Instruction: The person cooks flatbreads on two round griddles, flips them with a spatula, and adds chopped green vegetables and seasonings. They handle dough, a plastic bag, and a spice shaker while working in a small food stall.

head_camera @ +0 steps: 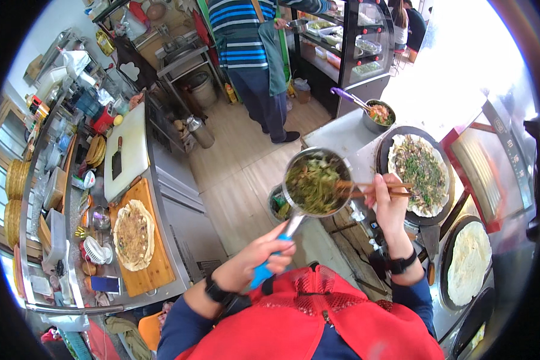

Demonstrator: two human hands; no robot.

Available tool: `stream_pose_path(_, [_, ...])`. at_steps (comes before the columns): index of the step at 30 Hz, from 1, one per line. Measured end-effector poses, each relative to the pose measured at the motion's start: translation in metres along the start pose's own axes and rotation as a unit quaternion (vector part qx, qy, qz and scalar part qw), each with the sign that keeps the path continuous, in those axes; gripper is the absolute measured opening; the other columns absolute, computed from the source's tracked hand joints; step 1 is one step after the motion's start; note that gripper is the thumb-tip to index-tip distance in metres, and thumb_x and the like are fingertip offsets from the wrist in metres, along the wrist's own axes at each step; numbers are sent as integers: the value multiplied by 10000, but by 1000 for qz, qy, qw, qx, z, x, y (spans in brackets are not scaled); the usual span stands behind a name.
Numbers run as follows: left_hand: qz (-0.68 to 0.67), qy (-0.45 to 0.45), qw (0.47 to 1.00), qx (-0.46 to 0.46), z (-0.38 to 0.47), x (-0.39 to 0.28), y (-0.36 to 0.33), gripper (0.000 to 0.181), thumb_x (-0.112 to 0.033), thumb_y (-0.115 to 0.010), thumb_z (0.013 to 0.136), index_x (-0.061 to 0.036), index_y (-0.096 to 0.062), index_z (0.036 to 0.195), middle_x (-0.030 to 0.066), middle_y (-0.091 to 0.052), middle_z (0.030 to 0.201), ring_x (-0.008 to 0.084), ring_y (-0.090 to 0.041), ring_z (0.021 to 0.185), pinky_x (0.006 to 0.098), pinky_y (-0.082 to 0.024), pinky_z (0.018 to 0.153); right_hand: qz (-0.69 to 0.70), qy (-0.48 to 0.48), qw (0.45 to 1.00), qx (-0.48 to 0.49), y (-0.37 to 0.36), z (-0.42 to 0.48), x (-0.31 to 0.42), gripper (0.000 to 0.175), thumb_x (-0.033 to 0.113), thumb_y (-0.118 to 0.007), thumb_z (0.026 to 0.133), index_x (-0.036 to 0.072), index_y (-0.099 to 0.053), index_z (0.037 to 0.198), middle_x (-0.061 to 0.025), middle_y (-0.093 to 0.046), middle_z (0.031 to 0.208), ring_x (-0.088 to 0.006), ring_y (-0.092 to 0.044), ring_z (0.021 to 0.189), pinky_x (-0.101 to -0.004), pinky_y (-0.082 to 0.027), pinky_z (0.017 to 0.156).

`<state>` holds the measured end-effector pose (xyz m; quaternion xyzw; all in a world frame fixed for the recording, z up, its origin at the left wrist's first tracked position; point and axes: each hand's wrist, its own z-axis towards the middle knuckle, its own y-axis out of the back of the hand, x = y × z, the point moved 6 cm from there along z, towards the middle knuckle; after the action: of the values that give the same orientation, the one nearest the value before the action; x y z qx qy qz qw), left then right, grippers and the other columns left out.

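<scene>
My left hand grips the blue handle of a metal pan, held up in front of me. Shredded green vegetables fill the pan, slightly blurred. Wooden chopsticks are in my right hand, their tips among the vegetables at the pan's right side. Just beyond that hand, a round flatbread topped with chopped greens and filling lies on a dark griddle. A plain flatbread rests on a second griddle nearer me.
A metal bowl of chopped food stands behind the first griddle. A spatula lies between the griddles. On the left counter, a filled flatbread lies on a wooden board, beyond it a knife. Another person stands by a display case.
</scene>
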<state>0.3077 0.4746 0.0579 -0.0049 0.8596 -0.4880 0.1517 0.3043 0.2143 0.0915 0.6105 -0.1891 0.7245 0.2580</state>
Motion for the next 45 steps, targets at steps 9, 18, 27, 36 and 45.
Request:
stream_pose_path(9, [30,89,994,47,59,-38,-8,677,-20,-447,961,-324,-183,1504,-2,-394,784,34,-314,529,164,-291,434,-25,48,998,17,16,35,-1,132,108,-624,929,46,-580,821,19,-575,628,-70,-539,558,-223,-432,507])
stream_pose_path(18, [3,191,977,94,104,-100,-15,662,-32,-459,961,-349,-217,1490,-8,-395,774,40,-310,525,162,-281,436,-303,252,914,96,-10,71,32,80,52,-694,821,36,-615,824,-112,-598,744,-264,-606,642,-346,-465,545])
stream_pose_path(27, [12,285,934,213,148,-140,-33,635,-31,-469,958,-332,-246,1471,-1,-425,795,33,-303,521,164,-285,433,-333,238,912,33,-1,92,64,57,8,-625,823,53,-608,853,-112,-608,767,-294,-608,673,-378,-496,615])
stream_pose_path(36, [80,337,906,244,182,-139,-49,658,-49,-464,964,-344,-211,1495,-3,-397,801,37,-313,528,169,-289,431,-302,212,924,104,7,83,56,59,32,-635,847,29,-620,904,-139,-618,857,-302,-614,715,-336,-508,631])
stream_pose_path(45, [121,346,920,137,194,-143,-37,691,-29,-467,958,-338,-177,1504,3,-426,818,31,-300,503,168,-267,409,-349,126,916,155,9,87,30,55,23,-649,848,50,-606,869,-117,-594,808,-297,-596,706,-358,-488,623])
